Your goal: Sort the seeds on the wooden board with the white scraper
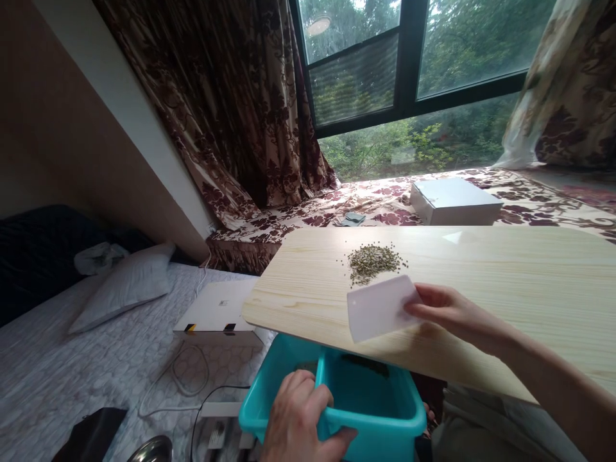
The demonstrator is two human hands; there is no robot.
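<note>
My right hand (450,312) pinches a white plastic scraper (380,308) and holds it on edge against the light wooden table top (505,282). Just beyond the scraper lies a small heap of green-brown seeds (371,262). My left hand (301,423) grips the near rim of a teal plastic bin (370,398), which sits below the table's front edge. Something dark lies inside the bin; I cannot make it out.
A bed with a grey quilt (72,366) and a pillow (122,282) fills the left. A white flat box (216,309) and cables (190,372) lie on it. Behind the table are a white box (455,200), patterned curtains (231,96) and a window.
</note>
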